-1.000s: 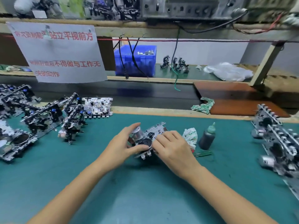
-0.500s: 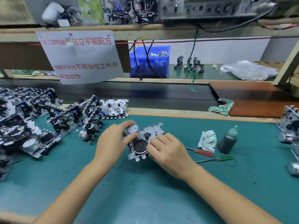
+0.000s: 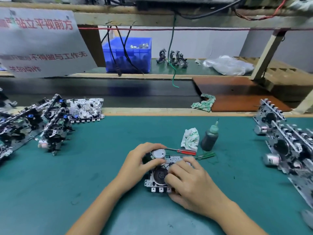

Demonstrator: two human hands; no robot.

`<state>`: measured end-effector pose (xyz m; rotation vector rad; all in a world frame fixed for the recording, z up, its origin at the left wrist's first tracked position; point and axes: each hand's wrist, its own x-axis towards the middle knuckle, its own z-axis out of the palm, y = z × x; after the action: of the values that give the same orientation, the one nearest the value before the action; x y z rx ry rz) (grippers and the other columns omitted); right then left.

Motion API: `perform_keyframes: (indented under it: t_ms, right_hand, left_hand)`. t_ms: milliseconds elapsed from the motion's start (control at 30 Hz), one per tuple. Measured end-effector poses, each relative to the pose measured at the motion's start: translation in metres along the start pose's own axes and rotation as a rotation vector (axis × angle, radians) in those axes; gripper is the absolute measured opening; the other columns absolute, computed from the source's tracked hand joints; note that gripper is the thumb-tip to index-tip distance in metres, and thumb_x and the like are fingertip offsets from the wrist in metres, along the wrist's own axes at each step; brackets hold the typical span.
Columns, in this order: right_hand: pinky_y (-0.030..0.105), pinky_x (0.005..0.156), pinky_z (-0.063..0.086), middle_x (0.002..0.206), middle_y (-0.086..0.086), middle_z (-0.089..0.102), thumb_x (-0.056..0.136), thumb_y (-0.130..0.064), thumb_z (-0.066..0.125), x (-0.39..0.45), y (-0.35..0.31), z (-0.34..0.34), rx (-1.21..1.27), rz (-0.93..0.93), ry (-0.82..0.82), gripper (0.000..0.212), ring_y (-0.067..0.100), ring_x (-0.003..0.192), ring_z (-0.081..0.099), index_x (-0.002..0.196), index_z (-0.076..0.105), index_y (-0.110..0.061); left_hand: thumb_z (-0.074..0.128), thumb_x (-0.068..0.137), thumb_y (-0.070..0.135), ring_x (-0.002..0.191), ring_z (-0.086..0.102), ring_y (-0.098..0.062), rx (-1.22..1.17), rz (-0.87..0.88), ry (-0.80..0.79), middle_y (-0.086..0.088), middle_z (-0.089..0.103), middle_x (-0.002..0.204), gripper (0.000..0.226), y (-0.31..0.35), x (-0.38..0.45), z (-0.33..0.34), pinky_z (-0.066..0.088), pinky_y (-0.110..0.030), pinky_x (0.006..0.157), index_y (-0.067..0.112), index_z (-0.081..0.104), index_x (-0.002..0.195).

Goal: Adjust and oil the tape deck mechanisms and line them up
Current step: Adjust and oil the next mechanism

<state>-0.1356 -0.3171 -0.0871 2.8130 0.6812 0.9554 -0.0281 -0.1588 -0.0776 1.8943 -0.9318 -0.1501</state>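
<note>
Both hands work one tape deck mechanism [image 3: 159, 177]: left hand [image 3: 141, 161] grips its motor to steady it, right hand [image 3: 188, 179] pinches parts, likely adjusting.

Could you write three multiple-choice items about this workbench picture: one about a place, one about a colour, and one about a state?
1. Where does the oil bottle stand?
A. Inside the blue bin
B. On the green mat, just right of the crumpled cloth
C. On the brown board

2. What colour is the handle of the screwdriver lying nearest the left hand?
A. Red
B. Yellow
C. Black

3. What is the left hand doing?
A. Resting flat on the mat
B. Holding the oil bottle
C. Gripping the silver motor on the tape deck mechanism

Answers:
1. B: the bottle stands upright on the green mat beside the crumpled cloth.
2. A: the red screwdriver lies behind the mechanism.
3. C: the left hand curls its fingers round the silver motor of the tape deck mechanism, while the right hand holds its other side.
</note>
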Motion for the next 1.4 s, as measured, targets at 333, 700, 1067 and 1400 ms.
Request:
perform_keyframes:
  t_ms: [333,700,1067,1400]
  right_hand:
    - [0.029,0.074,0.039,0.081,-0.009,0.056,0.09,-0.037,0.047,-0.008,0.033,0.003,0.446,0.614,0.248,0.033,0.011,0.081,0.049,0.079,0.061,-0.009]
    - [0.008,0.071,0.034,0.076,-0.02,0.052,0.089,-0.034,0.047,-0.013,0.046,0.008,0.468,0.814,0.317,0.015,0.001,0.077,0.045,0.078,0.053,-0.025]
    - [0.015,0.07,0.038,0.076,-0.015,0.056,0.086,-0.042,0.047,-0.009,0.045,-0.001,0.589,0.843,0.191,0.024,0.002,0.077,0.05,0.079,0.057,-0.021]
    - [0.006,0.105,0.016,0.132,-0.037,0.03,0.053,-0.08,0.055,-0.006,0.04,-0.016,0.722,0.622,-0.465,0.092,-0.016,0.127,0.022,0.136,0.029,-0.05]
  left_hand:
    - [0.091,0.05,0.046,0.138,0.015,0.011,0.006,-0.068,-0.423,0.039,0.015,0.147,0.126,-0.021,-0.013,-0.017,0.018,-0.008,0.11,0.063,0.003,0.139]
    - [0.09,0.05,0.049,0.136,0.024,0.01,-0.004,-0.079,-0.389,0.036,0.024,0.145,0.125,-0.021,-0.014,-0.012,0.022,-0.008,0.107,0.062,0.004,0.14]
    - [0.083,0.051,0.06,0.131,0.028,0.013,0.163,0.053,-0.327,0.042,0.026,0.136,0.118,-0.013,-0.015,-0.008,0.023,-0.002,0.101,0.063,0.004,0.139]
    - [0.087,0.04,0.062,0.132,0.028,0.011,0.136,-0.001,-0.337,0.046,0.023,0.136,0.129,-0.016,-0.017,-0.008,0.025,-0.006,0.104,0.062,0.004,0.139]
